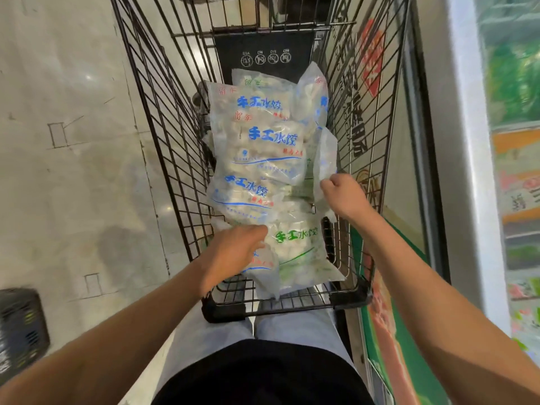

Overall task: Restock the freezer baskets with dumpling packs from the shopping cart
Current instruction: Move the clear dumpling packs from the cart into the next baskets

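Note:
A black wire shopping cart (163, 118) stands in front of me, holding several clear dumpling packs with blue or green print. My left hand (233, 252) reaches into the near end and its fingers curl round a blue-printed pack (261, 266) beside a green-printed pack (298, 252). My right hand (343, 195) pinches the lower edge of an upright pack (324, 162) that leans on the cart's right wall. More blue-printed packs (268, 147) lie stacked along the middle of the cart.
A freezer (467, 141) with a white rim runs along the right, coloured packages visible under its glass. A dark plastic basket (20, 325) sits on the tiled floor at lower left. The cart's right wall sits close to the freezer's side.

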